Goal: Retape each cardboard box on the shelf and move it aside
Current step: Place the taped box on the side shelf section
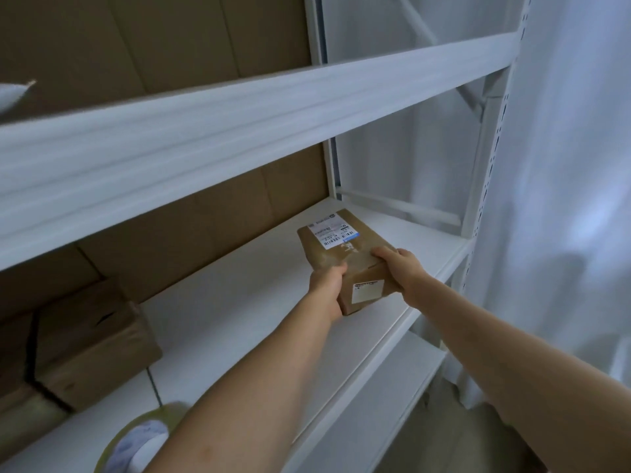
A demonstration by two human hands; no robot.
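Note:
A small brown cardboard box [345, 247] with a white shipping label on top and a smaller label on its near end sits on the white shelf board [239, 302], toward the right end. My left hand [326, 285] grips the box's near left corner, thumb on top. My right hand [403, 268] grips its near right corner, fingers curled over the top edge. A roll of clear packing tape [136, 442] lies on the shelf at the lower left, partly hidden by my left forearm.
Larger cardboard boxes [92, 343] stand on the same shelf at the left. Brown cardboard lines the back of the rack. A white shelf beam [239, 121] crosses above, and a perforated upright post [491, 165] stands at the right beside a white curtain.

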